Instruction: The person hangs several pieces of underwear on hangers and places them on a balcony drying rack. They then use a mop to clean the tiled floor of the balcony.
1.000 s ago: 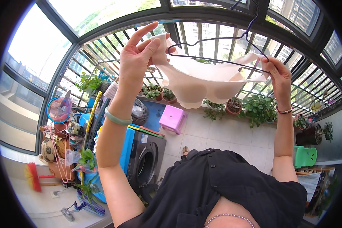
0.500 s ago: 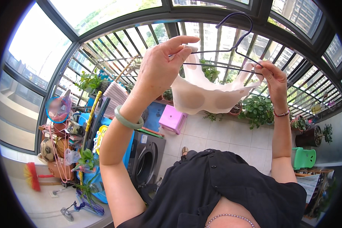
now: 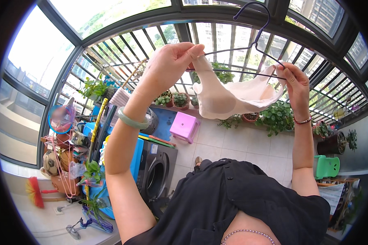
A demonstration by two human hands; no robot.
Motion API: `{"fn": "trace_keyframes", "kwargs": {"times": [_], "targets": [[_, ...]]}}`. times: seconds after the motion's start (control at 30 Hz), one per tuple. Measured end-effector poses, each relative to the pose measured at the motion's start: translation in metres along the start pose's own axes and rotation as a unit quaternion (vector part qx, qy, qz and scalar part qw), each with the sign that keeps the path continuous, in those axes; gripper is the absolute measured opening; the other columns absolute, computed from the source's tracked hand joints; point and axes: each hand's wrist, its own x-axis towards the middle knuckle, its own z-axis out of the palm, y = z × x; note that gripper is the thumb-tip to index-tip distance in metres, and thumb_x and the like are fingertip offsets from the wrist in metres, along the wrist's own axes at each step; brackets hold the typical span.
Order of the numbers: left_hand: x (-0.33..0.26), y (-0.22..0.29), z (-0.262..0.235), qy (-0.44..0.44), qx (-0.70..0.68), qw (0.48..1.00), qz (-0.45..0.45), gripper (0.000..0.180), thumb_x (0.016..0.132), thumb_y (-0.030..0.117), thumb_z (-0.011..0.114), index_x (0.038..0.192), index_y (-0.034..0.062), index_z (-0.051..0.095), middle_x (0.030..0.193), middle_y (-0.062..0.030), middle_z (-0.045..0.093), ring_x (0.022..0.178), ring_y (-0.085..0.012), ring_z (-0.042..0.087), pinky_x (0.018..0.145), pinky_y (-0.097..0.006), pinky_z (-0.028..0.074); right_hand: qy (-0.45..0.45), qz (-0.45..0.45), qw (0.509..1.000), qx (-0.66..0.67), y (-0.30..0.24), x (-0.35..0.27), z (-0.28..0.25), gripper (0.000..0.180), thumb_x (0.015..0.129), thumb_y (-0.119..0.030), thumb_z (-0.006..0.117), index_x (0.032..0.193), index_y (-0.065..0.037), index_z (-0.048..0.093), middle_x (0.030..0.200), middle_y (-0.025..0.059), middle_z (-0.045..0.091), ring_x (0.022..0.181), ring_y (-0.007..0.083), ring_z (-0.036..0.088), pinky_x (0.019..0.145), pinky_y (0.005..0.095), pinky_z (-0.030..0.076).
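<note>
A dark purple wire hanger (image 3: 268,18) is held up in front of me, hook upward. From it hangs a pale beige bra (image 3: 216,102), its straps at the hanger's two ends and the cups sagging below the bottom bar. My left hand (image 3: 169,63), a green bangle on its wrist, pinches the left strap by the hanger's left end; whether the fingertips also grip the wire is hidden. My right hand (image 3: 297,83) is closed round the right end of the hanger, beside the other strap.
Railings and windows curve around the far side, with potted plants (image 3: 276,116) along their foot. A pink stool (image 3: 185,126) stands on the tiled floor by a dark washing machine (image 3: 157,171). Clutter with a ball (image 3: 50,162) fills the left; a green plastic stool (image 3: 327,166) is at right.
My left hand has shifted slightly left, and its stretched index finger has closed into the pinch. The left strap is drawn up taut and the bra has turned. The hanger's hook has risen.
</note>
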Motion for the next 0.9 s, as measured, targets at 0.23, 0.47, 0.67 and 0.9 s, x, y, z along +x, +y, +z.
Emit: {"fn": "trace_keyframes", "kwargs": {"times": [0.23, 0.47, 0.67, 0.9], "targets": [[-0.012, 0.021, 0.006, 0.097, 0.159, 0.967, 0.172, 0.022, 0.09, 0.023, 0.067, 0.092, 0.0005, 0.07, 0.077, -0.0027, 0.056, 0.065, -0.0105, 0.049, 0.058, -0.025, 0.039, 0.028, 0.029, 0.999, 0.002, -0.006, 0.008, 0.006, 0.025, 0.095, -0.012, 0.059, 0.115, 0.002, 0.063, 0.107, 0.0093, 0.069, 0.106, 0.0221, 0.064, 0.093, 0.0301, 0.05], [-0.006, 0.006, -0.006, 0.186, 0.12, 0.95, 0.22, 0.013, 0.087, 0.013, 0.069, 0.091, 0.0006, 0.069, 0.077, -0.0069, 0.059, 0.063, -0.0164, 0.055, 0.057, -0.028, 0.042, 0.053, 0.04, 0.998, 0.003, -0.027, 0.021, 0.029, 0.036, 0.1, -0.024, 0.05, 0.125, 0.001, 0.06, 0.117, 0.0105, 0.065, 0.094, 0.0123, 0.063, 0.081, 0.0229, 0.05], [-0.003, -0.009, -0.024, 0.215, 0.144, 0.935, 0.243, 0.012, 0.087, 0.013, 0.069, 0.091, 0.0011, 0.069, 0.078, -0.005, 0.058, 0.064, -0.0136, 0.054, 0.056, -0.027, 0.041, 0.056, 0.067, 0.993, 0.077, -0.034, 0.034, 0.017, 0.032, 0.096, -0.009, 0.054, 0.126, 0.001, 0.058, 0.118, 0.0124, 0.065, 0.105, 0.015, 0.063, 0.09, 0.0268, 0.053], [0.014, -0.012, -0.029, 0.187, 0.095, 0.949, 0.235, 0.015, 0.091, 0.014, 0.065, 0.095, -0.0005, 0.068, 0.083, -0.0032, 0.059, 0.07, -0.01, 0.052, 0.063, -0.023, 0.04, -0.044, -0.039, 0.983, -0.174, -0.06, 0.075, 0.043, 0.028, 0.093, -0.012, 0.062, 0.12, -0.007, 0.066, 0.106, 0.0052, 0.07, 0.087, 0.0095, 0.067, 0.075, 0.0238, 0.058]]}}
